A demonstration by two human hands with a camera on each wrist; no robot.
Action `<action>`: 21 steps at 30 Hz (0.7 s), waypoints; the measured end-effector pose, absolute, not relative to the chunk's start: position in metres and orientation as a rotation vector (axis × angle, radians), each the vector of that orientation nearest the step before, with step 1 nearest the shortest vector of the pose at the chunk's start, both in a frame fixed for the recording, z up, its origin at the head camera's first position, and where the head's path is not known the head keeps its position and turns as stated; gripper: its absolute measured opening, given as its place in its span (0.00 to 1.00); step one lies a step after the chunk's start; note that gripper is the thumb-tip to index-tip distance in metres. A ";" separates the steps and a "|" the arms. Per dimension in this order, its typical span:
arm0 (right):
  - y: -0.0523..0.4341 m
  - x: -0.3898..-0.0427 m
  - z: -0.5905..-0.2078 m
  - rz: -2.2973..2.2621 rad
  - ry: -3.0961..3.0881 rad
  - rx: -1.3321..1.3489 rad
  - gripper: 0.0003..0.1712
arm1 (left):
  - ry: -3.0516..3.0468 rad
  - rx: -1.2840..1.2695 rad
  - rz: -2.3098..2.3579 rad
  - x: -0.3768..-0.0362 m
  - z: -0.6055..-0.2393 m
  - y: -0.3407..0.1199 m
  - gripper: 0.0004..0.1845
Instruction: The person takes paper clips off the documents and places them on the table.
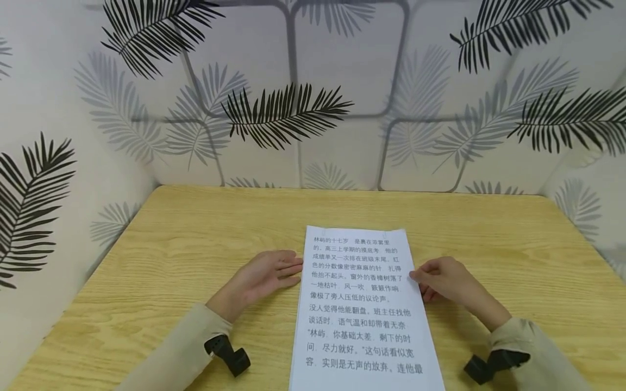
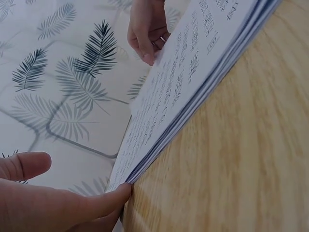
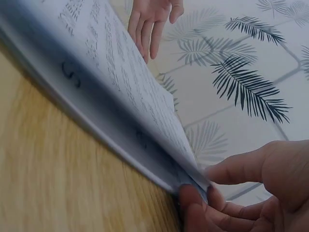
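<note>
A stack of printed paper sheets (image 1: 359, 304), covered in large Chinese text, lies lengthwise on the wooden table. My left hand (image 1: 266, 277) is beside its left edge with fingers straight, the fingertips right at the sheets' side; in the left wrist view a fingertip (image 2: 123, 191) meets the stack's edge. At the right edge, my right hand (image 1: 445, 279) pinches the upper sheets between thumb and fingers. From the right wrist, the upper sheets (image 3: 116, 82) stand slightly apart from those below, with a handwritten mark showing in the gap.
The wooden table (image 1: 195, 228) extends on both sides of the stack and behind it. A light wall covering (image 1: 342, 152) with dark and grey leaf patterns rises at the table's back edge. Black wrist straps (image 1: 227, 353) sit over both beige sleeves (image 1: 181, 347).
</note>
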State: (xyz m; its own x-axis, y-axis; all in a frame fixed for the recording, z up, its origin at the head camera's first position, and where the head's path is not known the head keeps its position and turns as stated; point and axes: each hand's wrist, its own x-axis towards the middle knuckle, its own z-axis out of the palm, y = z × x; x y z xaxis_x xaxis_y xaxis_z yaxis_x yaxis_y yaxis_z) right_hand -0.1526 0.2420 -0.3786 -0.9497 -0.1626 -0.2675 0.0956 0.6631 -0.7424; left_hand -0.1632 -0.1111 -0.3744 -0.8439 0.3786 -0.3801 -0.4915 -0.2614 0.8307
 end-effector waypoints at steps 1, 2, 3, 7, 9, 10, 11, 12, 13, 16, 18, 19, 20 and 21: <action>0.241 -0.153 -0.379 -1.184 2.566 -0.047 0.17 | 1.453 -0.140 2.134 -0.163 -0.375 -0.111 0.28; 0.240 -0.153 -0.379 -1.201 2.562 -0.047 0.17 | 1.450 -0.138 2.137 -0.162 -0.375 -0.110 0.28; 0.240 -0.154 -0.379 -1.222 2.557 -0.049 0.17 | 1.449 -0.130 2.138 -0.162 -0.375 -0.110 0.27; 0.235 -0.154 -0.381 -1.355 2.530 -0.082 0.17 | 1.453 -0.102 2.140 -0.161 -0.375 -0.109 0.26; 0.233 -0.154 -0.382 -1.439 2.505 -0.092 0.18 | 1.463 -0.092 2.138 -0.161 -0.375 -0.109 0.26; 0.232 -0.153 -0.383 -1.480 2.495 -0.089 0.17 | 1.470 -0.090 2.137 -0.161 -0.376 -0.109 0.26; 0.231 -0.152 -0.383 -1.513 2.497 -0.085 0.17 | 1.485 -0.086 2.133 -0.161 -0.376 -0.109 0.27; 0.230 -0.151 -0.383 -1.537 2.509 -0.082 0.16 | 1.507 -0.081 2.126 -0.162 -0.377 -0.108 0.27; 0.229 -0.150 -0.383 -1.559 2.527 -0.082 0.15 | 1.535 -0.069 2.115 -0.162 -0.378 -0.108 0.28; 0.227 -0.146 -0.383 -1.632 2.562 -0.061 0.13 | 1.639 -0.043 2.083 -0.163 -0.380 -0.107 0.30; 0.225 -0.143 -0.382 -1.669 2.585 -0.056 0.13 | 1.741 -0.008 2.050 -0.164 -0.382 -0.106 0.29; 0.224 -0.141 -0.382 -1.688 2.590 -0.058 0.13 | 1.793 0.002 2.038 -0.164 -0.383 -0.105 0.27; 0.223 -0.139 -0.382 -1.707 2.593 -0.058 0.13 | 1.837 0.011 2.029 -0.165 -0.383 -0.105 0.25; 0.222 -0.137 -0.381 -1.730 2.593 -0.065 0.13 | 1.879 0.019 2.024 -0.166 -0.384 -0.105 0.22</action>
